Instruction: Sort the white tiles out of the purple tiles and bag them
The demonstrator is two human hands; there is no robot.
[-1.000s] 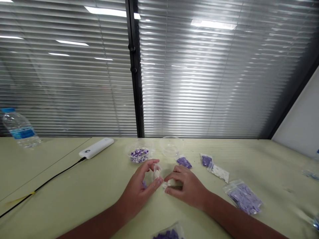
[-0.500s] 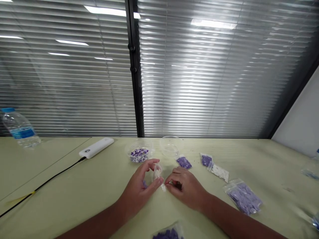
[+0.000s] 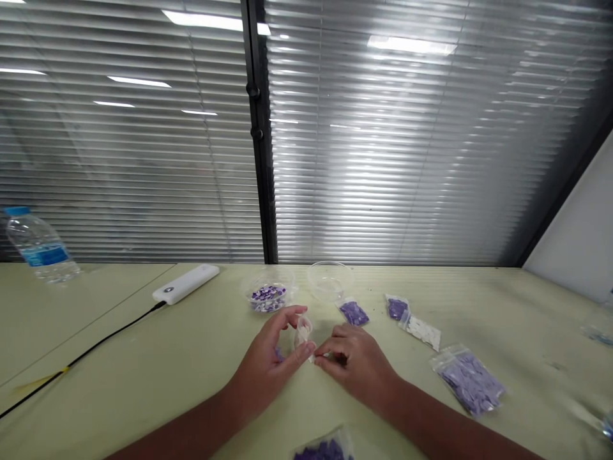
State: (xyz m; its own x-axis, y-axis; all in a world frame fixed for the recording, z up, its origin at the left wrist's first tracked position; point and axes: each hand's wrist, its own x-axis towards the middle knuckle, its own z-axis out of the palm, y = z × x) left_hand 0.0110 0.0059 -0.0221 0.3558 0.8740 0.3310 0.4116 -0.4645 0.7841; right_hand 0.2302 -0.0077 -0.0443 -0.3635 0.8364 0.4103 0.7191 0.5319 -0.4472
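Note:
My left hand point(image 3: 274, 345) grips a small clear cup point(image 3: 304, 327) between thumb and fingers, tilted, with whitish bits inside. Close beside it, my right hand point(image 3: 357, 358) has thumb and forefinger pinched together near small white pieces point(image 3: 311, 359) at the cup's lower edge. What sits in that pinch is too small to make out. Something pale purple point(image 3: 279, 354) shows behind the left palm, mostly hidden. Beyond my hands stands a round clear tub point(image 3: 268, 299) of purple and white pieces.
A clear round container point(image 3: 330, 282) stands at the back. Bags of purple pieces point(image 3: 354, 313) and white pieces point(image 3: 421, 332) lie to the right, with a larger lilac bag point(image 3: 469, 380). Nearest me is a dark purple bag point(image 3: 325, 450). Leftward are a power bank point(image 3: 186, 284) and water bottle point(image 3: 41, 246).
My right hand's fingertips have moved slightly left, closer to the cup and over the white pieces. The left hand and cup have hardly moved.

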